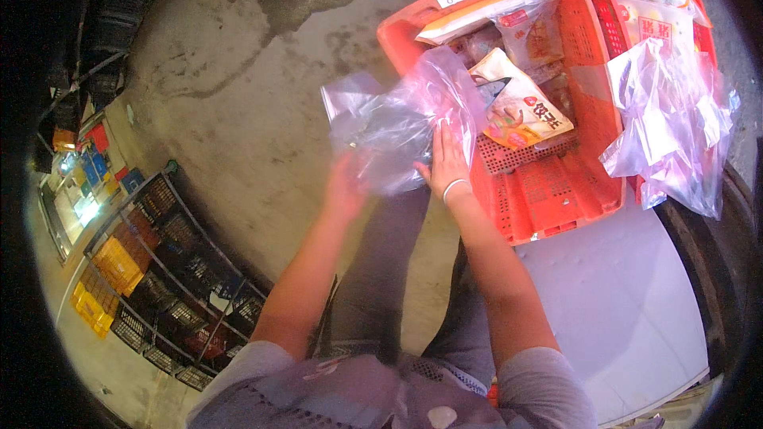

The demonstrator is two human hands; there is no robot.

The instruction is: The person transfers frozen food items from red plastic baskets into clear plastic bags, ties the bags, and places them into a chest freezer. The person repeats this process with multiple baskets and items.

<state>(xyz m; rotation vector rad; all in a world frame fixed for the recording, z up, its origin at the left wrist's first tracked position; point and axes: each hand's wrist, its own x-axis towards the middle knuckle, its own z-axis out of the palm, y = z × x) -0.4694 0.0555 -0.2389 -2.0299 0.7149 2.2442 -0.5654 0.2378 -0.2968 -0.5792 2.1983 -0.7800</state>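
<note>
A clear plastic bag [387, 137] is spread in the air between my two hands, in front of my legs. My left hand [347, 186], blurred, grips its lower left side, though the fingers cannot be made out. Against the bag's right side lies my right hand [448, 158], fingers stretched along the film and thumb apart; a pale band circles the wrist. Just beyond it, a red plastic crate [548, 196] stands tilted in view. Inside are a cream and orange printed food packet [524, 104], a clear packet [529, 36] and a long orange and white packet [486, 14].
To the right, crumpled clear plastic bags [670, 131] hang over a second red crate [605, 6] holding packets. A white surface [614, 310] lies below the crates. Black crates [179, 310] and yellow crates [116, 265] sit in a metal rack at left. The concrete floor [197, 125] has a wet patch.
</note>
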